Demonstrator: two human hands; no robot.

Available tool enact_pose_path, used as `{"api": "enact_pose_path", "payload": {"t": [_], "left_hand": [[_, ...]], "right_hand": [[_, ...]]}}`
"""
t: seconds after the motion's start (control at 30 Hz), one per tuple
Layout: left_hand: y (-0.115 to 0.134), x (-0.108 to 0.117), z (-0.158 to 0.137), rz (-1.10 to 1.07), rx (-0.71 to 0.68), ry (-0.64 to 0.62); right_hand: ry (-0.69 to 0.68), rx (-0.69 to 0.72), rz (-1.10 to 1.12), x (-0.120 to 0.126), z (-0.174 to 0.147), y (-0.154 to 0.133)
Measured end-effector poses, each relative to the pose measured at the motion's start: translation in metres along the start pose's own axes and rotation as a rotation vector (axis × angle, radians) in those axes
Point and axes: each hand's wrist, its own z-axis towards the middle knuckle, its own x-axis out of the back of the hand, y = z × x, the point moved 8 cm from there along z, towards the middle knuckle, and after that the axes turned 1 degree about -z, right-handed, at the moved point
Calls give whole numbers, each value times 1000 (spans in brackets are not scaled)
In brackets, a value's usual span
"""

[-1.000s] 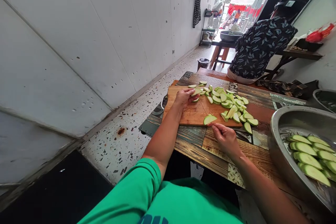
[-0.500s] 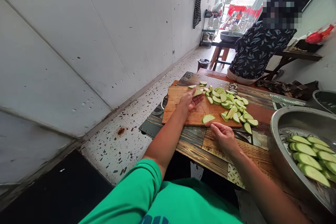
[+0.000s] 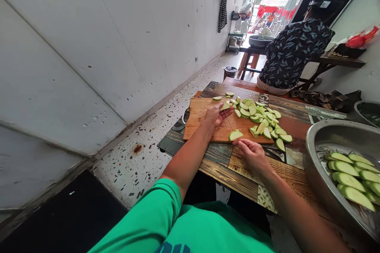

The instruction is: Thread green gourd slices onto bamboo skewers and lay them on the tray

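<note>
My left hand [image 3: 218, 115] is over the cutting board [image 3: 198, 116], its fingers closed around a pale, green-skinned zucchini slice [image 3: 225, 106]. Pinched between my right thumb and fingers are the ends of thin wooden skewers; my right hand [image 3: 252, 153] is just off the board's near edge. One zucchini slice [image 3: 236, 135] sits beside the right fingertips, apparently on the skewers. From it a thin skewer [image 3: 228, 120] slants up toward the left hand. A heap of cut zucchini slices [image 3: 252, 110] covers the board's right side and spills onto the table.
A large metal basin [image 3: 310, 154] at the right holds several rows of skewered zucchini slices [image 3: 348, 174]. The wooden table [image 3: 216, 152] runs beneath everything. Beyond it a person in a dark patterned shirt [image 3: 293, 55] sits turned away. A small bin [image 3: 230, 72] stands on the floor near the wall.
The left hand has shifted slightly to the right with its slice, and a skewer now shows between the two hands. The right hand has barely moved. The seated person's head has turned.
</note>
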Motion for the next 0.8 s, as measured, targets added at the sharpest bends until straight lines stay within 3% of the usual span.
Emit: {"api": "enact_pose_path", "payload": {"t": [0.1,0.23,0.3,0.4,0.5,0.7,0.8], "left_hand": [[0,-2,-2,17,9,-13],[0,-3,-4,11,12,-13],[-1,-4,-5,9,7,-19],[-3,-5,-6,0,1,-25],[-5,-6,-6,4,-4,-28],[-7,-3,-2,-14,18,-20],[-4,-6,0,-56,37,-77]], "right_hand": [[-127,-193,295,-13,-4,5],[-123,-227,348,-14,-3,8],[-36,-173,252,-6,1,12],[122,47,-26,7,4,5],[173,213,-273,8,4,-6],[166,230,-369,8,6,-6],[162,231,-369,10,8,-6]]}}
